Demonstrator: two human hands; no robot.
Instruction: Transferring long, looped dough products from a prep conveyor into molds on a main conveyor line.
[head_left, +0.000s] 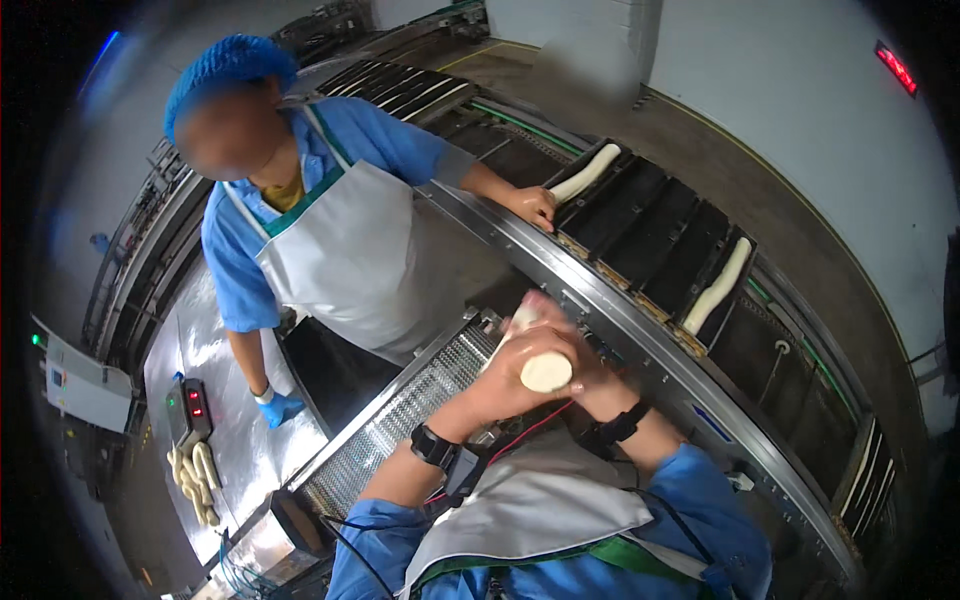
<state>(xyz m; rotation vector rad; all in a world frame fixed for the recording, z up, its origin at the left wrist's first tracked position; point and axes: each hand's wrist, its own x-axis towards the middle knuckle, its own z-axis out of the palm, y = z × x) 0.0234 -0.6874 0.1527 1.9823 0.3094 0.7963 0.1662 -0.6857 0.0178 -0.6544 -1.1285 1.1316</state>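
My left hand (pixel 500 378) is closed around a pale dough roll (pixel 546 372), whose round end faces up toward me. My right hand (pixel 585 385) is pressed against the roll from the right with curled fingers, partly behind it and blurred by motion. Both hands are above the right end of a metal mesh conveyor (pixel 400 405), just on the near side of the steel rail (pixel 640 350) of a tray line. On that line, long dough strips (pixel 715 290) lie in black trays (pixel 670 235), one by the co-worker's hand.
A co-worker (pixel 330 250) in a blue hairnet and white apron stands across from me, one hand on the tray edge, a blue-gloved hand (pixel 280 407) low left. A steel table (pixel 260 470) at left holds a scale display (pixel 190 410) and several dough pieces (pixel 195 480).
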